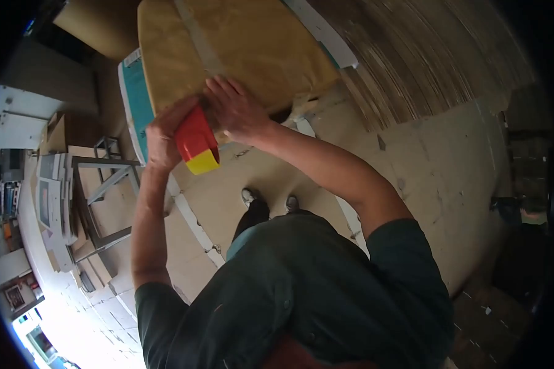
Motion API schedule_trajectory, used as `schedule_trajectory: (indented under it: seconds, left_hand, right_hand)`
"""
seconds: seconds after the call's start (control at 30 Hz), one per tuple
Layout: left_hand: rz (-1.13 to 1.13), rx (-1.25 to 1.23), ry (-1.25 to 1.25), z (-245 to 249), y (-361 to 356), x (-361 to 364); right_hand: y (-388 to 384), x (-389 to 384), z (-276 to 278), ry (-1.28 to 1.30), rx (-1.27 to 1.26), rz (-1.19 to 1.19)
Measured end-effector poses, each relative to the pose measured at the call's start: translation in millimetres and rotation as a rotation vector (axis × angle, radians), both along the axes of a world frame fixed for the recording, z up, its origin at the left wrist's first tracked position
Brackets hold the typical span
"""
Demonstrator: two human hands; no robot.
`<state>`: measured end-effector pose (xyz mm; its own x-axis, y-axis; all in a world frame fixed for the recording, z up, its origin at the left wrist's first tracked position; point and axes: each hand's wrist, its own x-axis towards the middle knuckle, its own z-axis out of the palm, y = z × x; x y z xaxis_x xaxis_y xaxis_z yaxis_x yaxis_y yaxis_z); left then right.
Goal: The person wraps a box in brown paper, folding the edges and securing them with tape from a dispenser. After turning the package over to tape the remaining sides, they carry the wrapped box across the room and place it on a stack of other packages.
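A large brown-wrapped package [258, 43] lies at the top centre, with a strip of tape running along its top. My left hand [164, 135] is wrapped round a red and yellow object [196, 138], perhaps a tape dispenser, at the package's near edge. Flat on the wrapping beside it rests my right hand [235, 111], its fingers stretched out and holding nothing. Under the package, a teal and white surface [135, 101] shows at its left side.
Stacked flat cardboard [412, 61] fills the upper right. At the left stand a metal frame [104, 163] and leaning panels [55, 203]. My feet are on the floor [277, 166] below the package, where white strips run.
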<state>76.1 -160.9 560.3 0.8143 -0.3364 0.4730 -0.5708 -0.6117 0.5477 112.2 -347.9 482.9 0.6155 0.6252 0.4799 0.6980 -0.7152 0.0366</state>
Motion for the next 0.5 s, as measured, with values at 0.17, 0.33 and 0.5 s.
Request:
schedule_trajectory:
  seconds: [0.17,0.33,0.5]
  left_hand:
    - [0.111,0.161,-0.196,-18,-18,-25]
    - [0.140,0.132,-0.030,-9,-6,-14]
    - [0.116,0.182,-0.230,-45,-38,-86]
  right_hand:
    - [-5,-6,-9,0.020,0.127,0.041]
    - [0,10,6,0.369,0.344,0.185]
    - [-5,5,-2,0.044,-0.052,0.038]
